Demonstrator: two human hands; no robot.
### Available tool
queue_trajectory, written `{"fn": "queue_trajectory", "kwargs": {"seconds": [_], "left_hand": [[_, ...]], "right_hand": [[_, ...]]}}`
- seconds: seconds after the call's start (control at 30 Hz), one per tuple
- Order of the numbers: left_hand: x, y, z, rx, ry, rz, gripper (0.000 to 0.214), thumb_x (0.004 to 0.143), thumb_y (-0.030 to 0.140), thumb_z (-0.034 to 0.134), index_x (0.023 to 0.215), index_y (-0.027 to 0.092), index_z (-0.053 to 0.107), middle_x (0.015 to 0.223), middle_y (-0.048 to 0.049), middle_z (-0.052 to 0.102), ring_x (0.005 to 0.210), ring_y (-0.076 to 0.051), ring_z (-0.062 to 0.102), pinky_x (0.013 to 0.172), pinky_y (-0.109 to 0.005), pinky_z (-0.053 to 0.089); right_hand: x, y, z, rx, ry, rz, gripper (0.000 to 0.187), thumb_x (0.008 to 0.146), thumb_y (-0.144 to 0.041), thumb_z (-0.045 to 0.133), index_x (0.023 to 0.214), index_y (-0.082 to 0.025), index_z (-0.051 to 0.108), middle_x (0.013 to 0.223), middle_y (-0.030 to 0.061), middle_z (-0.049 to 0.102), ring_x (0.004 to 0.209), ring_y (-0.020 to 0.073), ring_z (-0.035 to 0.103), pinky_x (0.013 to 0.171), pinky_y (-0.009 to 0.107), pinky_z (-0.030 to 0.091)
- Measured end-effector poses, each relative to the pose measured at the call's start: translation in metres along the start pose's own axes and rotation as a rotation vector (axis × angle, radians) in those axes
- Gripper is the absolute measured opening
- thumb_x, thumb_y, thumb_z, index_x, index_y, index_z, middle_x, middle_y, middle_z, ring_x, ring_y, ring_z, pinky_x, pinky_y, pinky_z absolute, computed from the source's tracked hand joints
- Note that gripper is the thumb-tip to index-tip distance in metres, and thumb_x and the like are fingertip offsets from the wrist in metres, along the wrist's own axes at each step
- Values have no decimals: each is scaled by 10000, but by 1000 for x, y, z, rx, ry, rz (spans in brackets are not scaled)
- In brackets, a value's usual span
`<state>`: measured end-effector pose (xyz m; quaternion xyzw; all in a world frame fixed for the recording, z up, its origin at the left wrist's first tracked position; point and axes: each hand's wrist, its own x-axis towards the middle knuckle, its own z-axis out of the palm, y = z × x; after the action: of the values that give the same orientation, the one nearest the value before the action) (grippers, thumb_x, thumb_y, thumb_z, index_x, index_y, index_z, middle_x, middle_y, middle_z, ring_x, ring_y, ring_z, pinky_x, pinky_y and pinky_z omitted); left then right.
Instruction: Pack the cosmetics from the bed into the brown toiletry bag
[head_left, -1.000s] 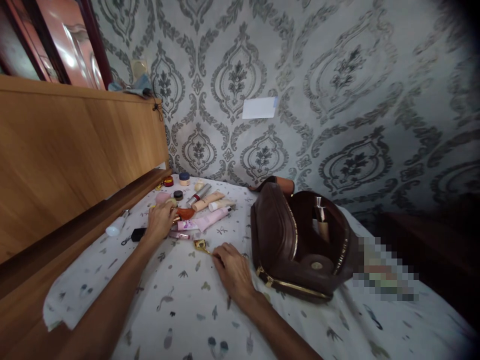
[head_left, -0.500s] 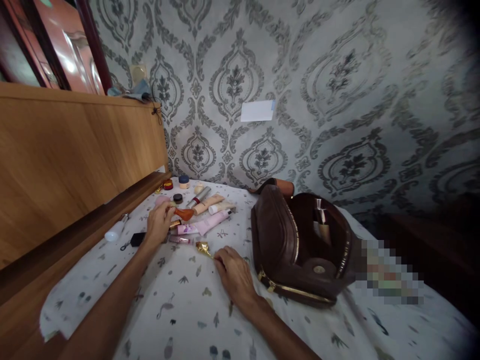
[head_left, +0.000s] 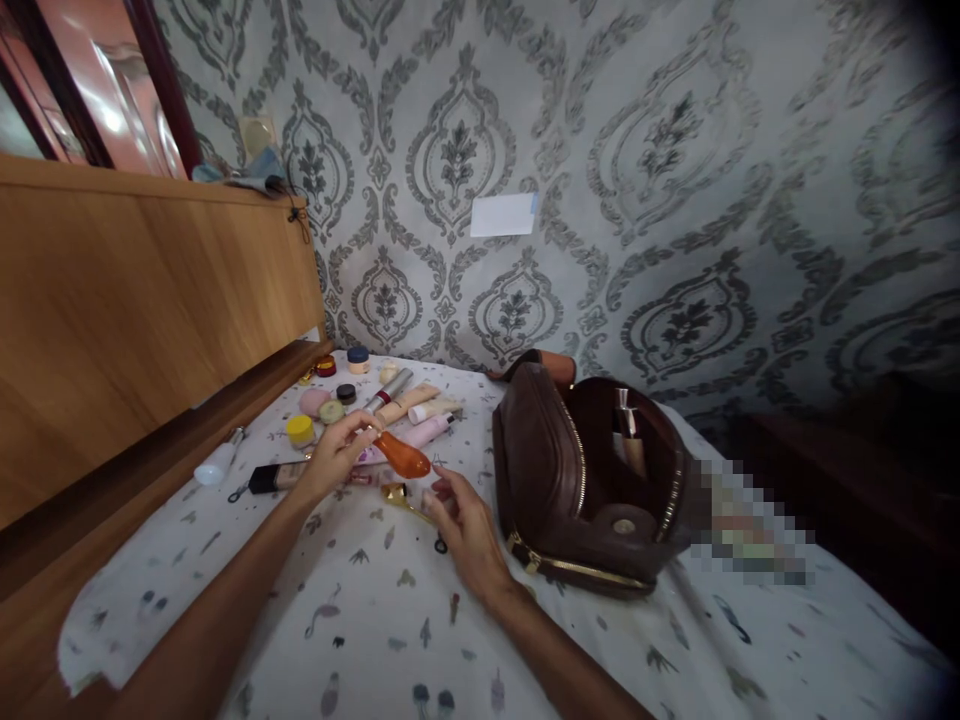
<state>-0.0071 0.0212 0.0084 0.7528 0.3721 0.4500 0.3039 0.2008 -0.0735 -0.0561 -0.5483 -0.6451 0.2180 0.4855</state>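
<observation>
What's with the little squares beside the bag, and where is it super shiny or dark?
Head view, lower right: blocky squares beside the brown bag hide what is there; head view, upper left: bright glare on the reddish panel; head view, upper right: the picture's corner goes nearly black.

overall: dim, diffuse indoor light, greyish; source out of frame
red door: white glare patches, brightest spots in view
wallpaper: mid-wall evenly lit, right side falls off dark and soft
brown bag: inside in deep shadow, zip glints
orange item: small gloss highlight, edges legible
sheet: pale, weak soft shadows
wood panel: stretched by wide lens
right edge: black vignette; pixelated patch hides detail
</observation>
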Motion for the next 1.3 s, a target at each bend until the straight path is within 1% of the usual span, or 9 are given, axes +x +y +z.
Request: {"fn": "queue_trajectory", "kwargs": {"seconds": [0.17,0.27,0.4,0.5,0.63,0.73,0.9,1.07,1.3], "left_hand": [[-3,8,10,-81,-53,-17,273,880,434,550,877,176,638,837,-26,631,806,-187,574,752,-279,458],[-4,10,12,-100,-63,-29,266,872,426,561,877,174,646,839,-26,636,804,-185,582,736,-272,466],[-5,12,14,-102,-114,-60,270,868,432,563,881,176,650,850,-29,648,801,-189,596,705,-268,476],[-6,11,16,-127,-142,-56,268,875,425,564,886,172,650,834,-28,651,776,-178,602,703,-266,481],[-5,8,17,-156,-122,-32,259,881,418,581,897,170,653,785,-15,640,719,-157,591,671,-254,473],[-6,7,19,-192,-136,-83,261,878,427,590,923,175,639,731,3,612,649,-138,568,574,-223,438],[-8,6,22,-259,-130,-181,295,854,467,624,931,182,613,633,43,521,494,-88,445,419,-177,297],[-8,4,24,-314,-131,-194,353,833,519,640,907,176,598,597,58,501,434,-61,378,395,-171,266],[-8,12,22,-318,-162,-186,366,825,530,643,914,179,594,662,39,540,506,-84,451,468,-195,361]], "right_hand": [[0,-7,-1,169,-47,32,343,938,-419,503,1147,-182,637,845,26,694,728,175,627,643,266,470],[1,-7,-1,309,-66,93,348,927,-451,523,1121,-182,629,774,21,700,692,179,634,597,260,467],[3,-5,1,505,-73,170,398,886,-493,583,1133,-184,613,769,41,722,639,186,645,460,231,409],[5,-4,2,605,-51,184,396,843,-492,645,1089,-183,619,788,53,731,673,199,673,453,224,425],[5,-4,3,656,-10,185,383,813,-471,682,1075,-197,622,848,54,740,716,205,688,450,216,433],[5,-5,4,619,33,159,350,818,-421,680,1086,-201,626,892,54,746,732,194,678,481,222,453],[4,-5,3,543,84,123,282,822,-343,667,1063,-199,640,999,72,746,837,205,687,596,261,511],[5,-7,4,562,107,93,276,803,-313,671,1055,-208,633,1005,67,746,913,220,695,718,314,552],[6,-1,5,558,139,99,405,787,-339,691,1155,-195,603,1122,97,712,995,226,675,782,326,548]]}}
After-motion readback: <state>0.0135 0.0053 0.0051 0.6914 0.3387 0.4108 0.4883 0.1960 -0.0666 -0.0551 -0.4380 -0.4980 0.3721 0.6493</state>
